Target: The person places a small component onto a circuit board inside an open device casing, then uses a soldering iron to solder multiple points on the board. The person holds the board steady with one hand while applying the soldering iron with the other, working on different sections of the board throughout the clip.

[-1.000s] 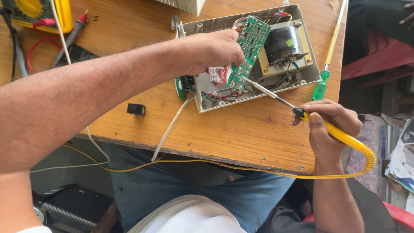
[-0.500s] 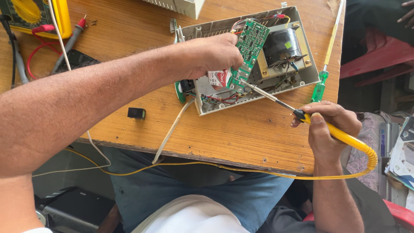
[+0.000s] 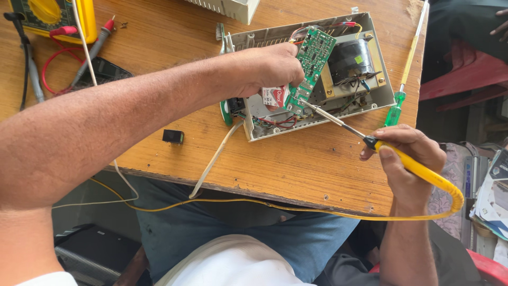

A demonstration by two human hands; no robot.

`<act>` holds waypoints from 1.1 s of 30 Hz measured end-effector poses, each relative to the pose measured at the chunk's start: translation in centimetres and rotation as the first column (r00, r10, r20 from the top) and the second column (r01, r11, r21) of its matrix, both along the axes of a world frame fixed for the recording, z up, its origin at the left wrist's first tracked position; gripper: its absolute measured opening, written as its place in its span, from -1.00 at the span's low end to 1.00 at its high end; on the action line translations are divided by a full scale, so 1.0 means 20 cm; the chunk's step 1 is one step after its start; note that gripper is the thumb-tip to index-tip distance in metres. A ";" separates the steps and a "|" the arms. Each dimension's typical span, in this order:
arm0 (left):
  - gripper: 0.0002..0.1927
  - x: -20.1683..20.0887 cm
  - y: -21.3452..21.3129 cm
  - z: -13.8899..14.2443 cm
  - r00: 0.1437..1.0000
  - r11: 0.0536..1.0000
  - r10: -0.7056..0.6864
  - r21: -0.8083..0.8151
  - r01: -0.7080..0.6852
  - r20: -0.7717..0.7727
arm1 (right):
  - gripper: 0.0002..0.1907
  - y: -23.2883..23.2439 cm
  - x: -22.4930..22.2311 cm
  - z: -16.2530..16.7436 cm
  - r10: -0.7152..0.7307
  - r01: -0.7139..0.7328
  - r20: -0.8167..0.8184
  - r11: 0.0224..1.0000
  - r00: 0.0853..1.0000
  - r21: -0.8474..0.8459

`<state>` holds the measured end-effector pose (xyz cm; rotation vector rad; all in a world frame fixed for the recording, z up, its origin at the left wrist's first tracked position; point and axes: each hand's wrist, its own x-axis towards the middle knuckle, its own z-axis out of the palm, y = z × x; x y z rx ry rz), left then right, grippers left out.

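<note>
Gripping the green circuit board (image 3: 313, 63) upright, the left hand (image 3: 272, 66) steadies it — right hand (image 3: 407, 159) fingers clasp the yellow soldering iron (image 3: 370, 142), tip touching the board.

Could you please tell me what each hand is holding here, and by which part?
The left hand grips the green circuit board by its left edge, tilting it up. The right hand holds the soldering iron by its yellow handle.
</note>
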<state>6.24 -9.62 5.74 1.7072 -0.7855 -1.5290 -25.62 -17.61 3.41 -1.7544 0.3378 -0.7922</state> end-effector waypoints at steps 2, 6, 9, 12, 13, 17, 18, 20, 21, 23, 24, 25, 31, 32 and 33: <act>-0.65 0.00 0.00 0.01 1.000 1.000 0.003 -0.007 -0.003 -0.013 | -0.86 0.02 0.00 0.04 0.000 -0.002 -0.046 0.999 0.999 -0.042; -0.65 0.00 0.01 0.04 1.000 1.000 0.009 0.011 -0.009 -0.008 | -0.84 0.04 0.00 0.13 0.013 -0.031 -0.108 0.986 0.994 -0.166; -0.65 0.00 0.01 0.05 1.000 1.000 0.003 0.020 -0.003 -0.016 | -0.81 0.06 0.00 0.19 0.002 -0.051 -0.165 0.954 0.986 -0.297; -0.65 0.00 0.01 0.04 1.000 1.000 0.001 0.011 -0.001 0.002 | -0.77 0.07 0.01 0.23 0.008 -0.070 -0.191 0.944 0.982 -0.323; -0.65 0.00 0.01 0.03 1.000 1.000 0.001 0.007 -0.002 0.014 | -0.77 0.07 0.01 0.24 0.002 -0.070 -0.200 0.940 0.980 -0.333; -0.68 0.01 0.01 0.01 1.000 1.000 0.000 -0.019 0.000 -0.023 | -0.73 0.10 0.01 0.27 -0.037 -0.073 -0.227 0.887 0.973 -0.457; -0.69 0.01 0.01 0.00 0.999 0.999 -0.007 -0.032 0.005 -0.041 | -0.72 0.11 0.01 0.27 -0.047 -0.074 -0.232 0.870 0.972 -0.488; -0.69 0.01 0.01 0.00 0.999 0.999 -0.008 -0.039 0.006 -0.042 | -0.70 0.14 0.02 0.28 -0.067 -0.072 -0.234 0.839 0.970 -0.539; -0.69 0.01 0.01 0.00 1.000 1.000 -0.002 -0.031 0.001 -0.026 | -0.70 0.16 0.02 0.28 -0.081 -0.076 -0.238 0.806 0.968 -0.586; -0.68 0.01 0.01 0.00 1.000 1.000 -0.003 -0.021 0.003 -0.004 | -0.68 0.19 0.03 0.29 -0.108 -0.089 -0.245 0.734 0.963 -0.673; -0.68 0.00 0.01 0.01 1.000 1.000 -0.010 -0.019 0.010 0.004 | -0.66 0.20 0.03 0.30 -0.112 -0.107 -0.269 0.724 0.957 -0.681; -0.68 0.00 0.01 0.01 1.000 1.000 -0.018 -0.017 0.018 0.013 | -0.65 0.22 0.03 0.31 -0.117 -0.125 -0.293 0.714 0.949 -0.689; -0.57 -0.01 0.02 0.04 0.998 0.999 -0.033 -0.005 0.033 0.055 | -0.60 0.24 0.05 0.34 -0.103 -0.187 -0.334 0.659 0.937 -0.729; -0.55 -0.01 0.02 0.04 0.998 0.999 -0.032 0.002 0.032 0.058 | -0.60 0.24 0.05 0.35 -0.097 -0.195 -0.332 0.646 0.938 -0.738; -0.54 -0.01 0.03 0.04 0.997 0.999 -0.032 0.009 0.031 0.064 | -0.60 0.24 0.05 0.35 -0.096 -0.198 -0.333 0.640 0.938 -0.743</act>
